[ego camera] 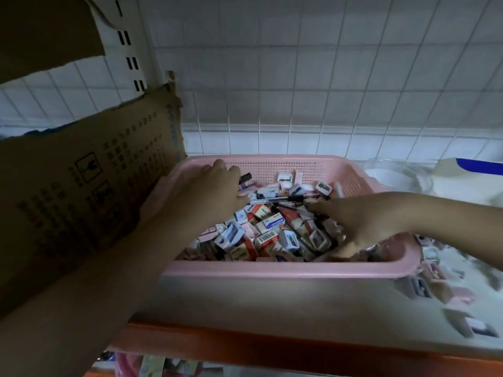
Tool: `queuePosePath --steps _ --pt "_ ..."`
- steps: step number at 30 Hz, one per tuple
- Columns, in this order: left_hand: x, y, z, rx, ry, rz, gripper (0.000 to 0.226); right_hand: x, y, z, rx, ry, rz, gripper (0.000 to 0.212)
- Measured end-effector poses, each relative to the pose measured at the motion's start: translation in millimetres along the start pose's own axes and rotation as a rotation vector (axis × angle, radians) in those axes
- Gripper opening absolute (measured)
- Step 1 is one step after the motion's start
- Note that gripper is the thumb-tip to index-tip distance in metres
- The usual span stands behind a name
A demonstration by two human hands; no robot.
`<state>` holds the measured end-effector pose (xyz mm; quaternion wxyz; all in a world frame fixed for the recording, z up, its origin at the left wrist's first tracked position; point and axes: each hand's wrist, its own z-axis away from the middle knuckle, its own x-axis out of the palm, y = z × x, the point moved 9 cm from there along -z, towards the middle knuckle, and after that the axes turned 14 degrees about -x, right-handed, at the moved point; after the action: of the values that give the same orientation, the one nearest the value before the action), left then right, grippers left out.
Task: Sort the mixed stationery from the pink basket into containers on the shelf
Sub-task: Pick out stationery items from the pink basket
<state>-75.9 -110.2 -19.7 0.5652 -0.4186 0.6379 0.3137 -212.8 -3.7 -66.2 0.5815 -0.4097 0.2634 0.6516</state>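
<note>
At your nine o'clock a printed cardboard box leans against the white slotted shelf upright, touching the left end of the pink basket. Your left hand comes in from seven o'clock and lies over the basket's left rim, fingers reaching to the far-left corner; they look loosely curved, and I cannot tell whether they hold anything, though the fingertips sit just beside the clear pen lying crosswise on the heap. The basket sits dead centre on the pale shelf board, against the tiled wall at twelve o'clock, and is filled with mixed stationery: an eraser marked ERASER, a barcoded box and small boxed pencil sharpeners. Your right hand enters from three o'clock, palm down, fingers stretched and spread over the heap, the forefinger pointing toward the pens and the thumb low near the basket's front wall; it grasps nothing that shows. At four o'clock, loose sharpeners lie blurred on the shelf outside the basket. At two o'clock stands a clear container.
</note>
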Motion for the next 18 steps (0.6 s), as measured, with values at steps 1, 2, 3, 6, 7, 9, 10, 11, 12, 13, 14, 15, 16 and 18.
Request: queuePosePath --steps 1,2,3,6,7,9,10,11,12,13,14,15,16,18 --pt "-0.5 6.4 6.4 0.027 -0.072 0.057 0.050 1.2 1.4 -0.9 -0.002 0.013 0.024 0.104" --pt "2.2 12.7 13.6 0.043 -0.182 0.116 0.053 0.4 3.3 -2.5 0.006 0.039 0.046 0.104" --pt "9.1 19.2 21.7 0.057 -0.303 0.139 0.057 -0.7 4.8 -4.2 0.020 0.064 0.066 0.103" --pt "32.5 29.8 38.3 0.109 -0.471 -0.040 0.079 5.0 6.2 -12.4 0.051 0.078 0.094 0.109" --pt "38.5 29.6 39.3 0.102 -0.485 -0.089 0.083 8.0 5.4 -14.5 0.052 0.072 0.091 0.111" --pt "44.5 29.3 36.3 0.080 -0.493 -0.123 0.087 10.8 3.9 -17.4 0.051 0.090 0.064 0.112" --pt "44.9 30.0 35.7 0.073 -0.501 -0.142 0.088 11.9 2.8 -18.9 0.054 0.098 0.041 0.112" --pt "45.8 30.3 35.0 0.073 -0.515 -0.162 0.088 12.3 1.9 -20.0 0.052 0.110 0.020 0.112" --pt "45.9 30.5 35.6 0.078 -0.533 -0.185 0.089 11.9 1.4 -21.1 0.049 0.133 0.000 0.112" --pt "45.0 30.5 36.5 0.084 -0.547 -0.198 0.090 11.2 1.5 -21.6 0.040 0.164 -0.018 0.112" --pt "44.7 29.7 37.8 0.088 -0.567 -0.202 0.093 10.1 -0.3 -20.3 0.029 0.196 -0.034 0.112" --pt "46.4 29.5 38.5 0.094 -0.586 -0.189 0.097 9.2 -1.8 -18.2 0.017 0.229 -0.057 0.112" --pt "50.0 29.4 39.9 0.096 -0.608 -0.185 0.100 8.1 -1.3 -15.9 0.013 0.265 -0.082 0.111" --pt "56.2 31.8 44.6 0.087 -0.629 -0.150 0.098 10.0 -3.4 -15.5 0.010 0.266 -0.102 0.111"
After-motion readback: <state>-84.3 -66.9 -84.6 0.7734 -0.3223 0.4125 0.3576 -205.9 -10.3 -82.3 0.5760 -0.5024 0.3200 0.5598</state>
